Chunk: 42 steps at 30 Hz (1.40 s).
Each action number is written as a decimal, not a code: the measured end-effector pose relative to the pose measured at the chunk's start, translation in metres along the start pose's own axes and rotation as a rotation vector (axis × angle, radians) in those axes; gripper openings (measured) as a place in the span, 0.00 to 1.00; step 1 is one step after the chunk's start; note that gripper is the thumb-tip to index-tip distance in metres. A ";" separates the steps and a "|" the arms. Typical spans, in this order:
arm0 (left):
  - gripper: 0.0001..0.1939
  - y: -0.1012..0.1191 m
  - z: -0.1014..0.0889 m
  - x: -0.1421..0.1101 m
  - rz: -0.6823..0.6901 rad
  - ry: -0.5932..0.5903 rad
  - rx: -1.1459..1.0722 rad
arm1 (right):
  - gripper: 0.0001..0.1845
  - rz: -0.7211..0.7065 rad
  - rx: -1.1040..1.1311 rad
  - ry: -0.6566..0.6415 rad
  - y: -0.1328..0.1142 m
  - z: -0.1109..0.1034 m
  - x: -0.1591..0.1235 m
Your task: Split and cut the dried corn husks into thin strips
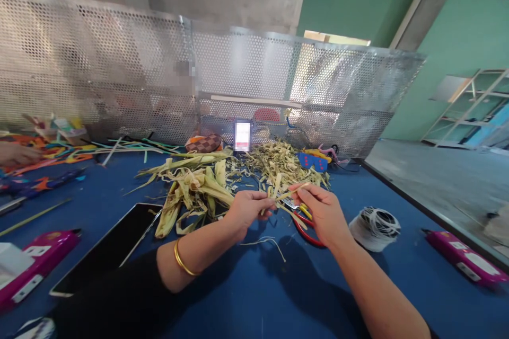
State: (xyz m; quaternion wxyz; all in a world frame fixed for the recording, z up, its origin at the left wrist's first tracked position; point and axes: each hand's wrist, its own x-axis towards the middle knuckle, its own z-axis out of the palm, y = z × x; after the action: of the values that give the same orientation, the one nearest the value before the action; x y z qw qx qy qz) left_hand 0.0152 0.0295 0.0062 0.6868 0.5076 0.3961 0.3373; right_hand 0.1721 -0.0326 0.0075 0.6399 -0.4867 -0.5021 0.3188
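Observation:
Pale corn husk strips [285, 196] stretch between my two hands above the blue table. My left hand [248, 211] pinches them between thumb and fingers. On their other end, my right hand [320, 212] grips a strip between thumb and forefinger. Beneath the right hand lie scissors [305, 230] with red handles, partly covered by it. Behind my left hand spreads a heap of whole dried corn husks [199, 185]. A pile of shredded husk [278, 161] sits beyond both hands. A short white string [270, 241] lies on the table nearer to me.
A spool of white twine [376, 228] stands to the right, with a magenta power strip [463, 257] farther out. At left are a black tablet [109, 246] and another power strip [40, 265]. Another person's hand [18, 154] shows at far left. A perforated metal screen [246, 69] borders the back.

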 end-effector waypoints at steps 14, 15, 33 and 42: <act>0.03 -0.003 0.004 -0.002 0.093 0.019 0.205 | 0.08 -0.001 -0.538 -0.108 0.006 0.006 -0.003; 0.02 -0.003 0.004 -0.002 0.100 0.016 0.221 | 0.08 0.000 -0.582 -0.112 0.006 0.006 -0.003; 0.09 -0.008 -0.003 -0.003 0.360 -0.083 0.756 | 0.08 -0.023 -0.614 -0.098 0.007 0.010 -0.005; 0.11 -0.002 -0.001 -0.009 0.473 -0.206 1.005 | 0.11 -0.051 -0.720 -0.174 0.011 0.004 -0.002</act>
State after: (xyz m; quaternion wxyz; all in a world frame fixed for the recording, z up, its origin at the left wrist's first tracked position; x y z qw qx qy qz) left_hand 0.0106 0.0212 0.0062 0.3013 0.8776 0.3144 0.2005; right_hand 0.1687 -0.0293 -0.0034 0.3905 -0.6390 -0.6464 0.1458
